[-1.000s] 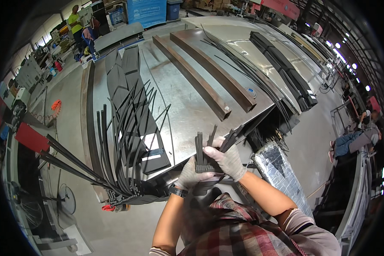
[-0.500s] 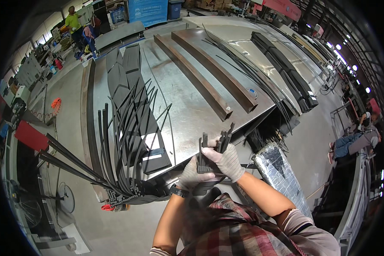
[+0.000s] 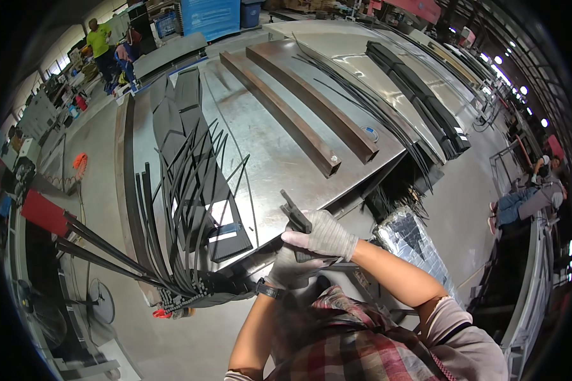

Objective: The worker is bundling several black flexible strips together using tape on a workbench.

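Note:
Both my hands wear pale grey gloves and meet just off the near edge of a metal table (image 3: 270, 171). My right hand (image 3: 327, 236) is wrapped over a bunch of short black strips (image 3: 294, 213), whose ends poke up and tilt leftward. My left hand (image 3: 290, 267) closes round the lower part of the same bunch, below the right hand. The lower ends of the strips are mostly hidden by the gloves. To the left, long black strips (image 3: 194, 159) lie tangled over flat black bundles on the table, their near ends hanging past its corner.
Two rusty steel bars (image 3: 286, 114) lie across the table. More black bundles (image 3: 419, 101) rest on a sheet at the right. A silver-wrapped block (image 3: 413, 247) stands near my right forearm. A red box (image 3: 43, 213) and a fan (image 3: 100, 301) are left; other people are farther off.
The strips, spread in two upright clusters between my hands before, are now drawn together and tilted left. My right hand has turned over them and moved slightly left.

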### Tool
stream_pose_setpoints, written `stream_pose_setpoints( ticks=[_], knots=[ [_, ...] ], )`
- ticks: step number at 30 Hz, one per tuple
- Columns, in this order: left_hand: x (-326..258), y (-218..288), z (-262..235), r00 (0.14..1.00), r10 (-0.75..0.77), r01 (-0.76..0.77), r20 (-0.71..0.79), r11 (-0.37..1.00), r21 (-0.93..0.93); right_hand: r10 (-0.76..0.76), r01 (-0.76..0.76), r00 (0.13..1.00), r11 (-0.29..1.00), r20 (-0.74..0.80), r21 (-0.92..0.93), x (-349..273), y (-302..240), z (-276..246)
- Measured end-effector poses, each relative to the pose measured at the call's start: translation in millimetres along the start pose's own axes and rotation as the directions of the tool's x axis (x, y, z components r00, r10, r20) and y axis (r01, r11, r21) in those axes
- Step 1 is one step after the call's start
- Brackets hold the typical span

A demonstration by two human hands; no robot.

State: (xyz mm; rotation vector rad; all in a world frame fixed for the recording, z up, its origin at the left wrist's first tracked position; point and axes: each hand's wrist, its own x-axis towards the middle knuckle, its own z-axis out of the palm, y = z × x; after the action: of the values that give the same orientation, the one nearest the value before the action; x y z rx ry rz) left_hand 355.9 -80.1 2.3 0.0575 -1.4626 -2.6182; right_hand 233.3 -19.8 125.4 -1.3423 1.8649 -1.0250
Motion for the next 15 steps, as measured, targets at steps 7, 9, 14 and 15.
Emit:
stream_pose_setpoints(
  ticks=[7,9,14,15],
  knots=[
    [7.8,-56.4,-15.3,0.917,0.348,-0.329,0.196,0.382,0.864,-0.196,0.244,0.97,0.835,0.147,-0.494,-0.4,-15.6,-26.6],
    [13.1,-45.9,-2.8,0.961,0.272,-0.258,0.053,0.803,0.538,-0.195,0.19,0.981,0.954,0.001,-0.233,-4.2,-35.1,-42.0],
    [-3.7,-36.5,-2.7,0.975,0.139,-0.064,-0.173,0.922,0.382,-0.331,0.322,0.887,0.943,-0.321,-0.084,-1.7,-157.2,-108.2],
    [-0.9,-23.0,10.3,0.98,0.139,-0.075,-0.143,0.921,0.383,-0.306,0.352,0.863,0.935,-0.403,0.043,-9.0,-171.0,-117.8]
  ],
)
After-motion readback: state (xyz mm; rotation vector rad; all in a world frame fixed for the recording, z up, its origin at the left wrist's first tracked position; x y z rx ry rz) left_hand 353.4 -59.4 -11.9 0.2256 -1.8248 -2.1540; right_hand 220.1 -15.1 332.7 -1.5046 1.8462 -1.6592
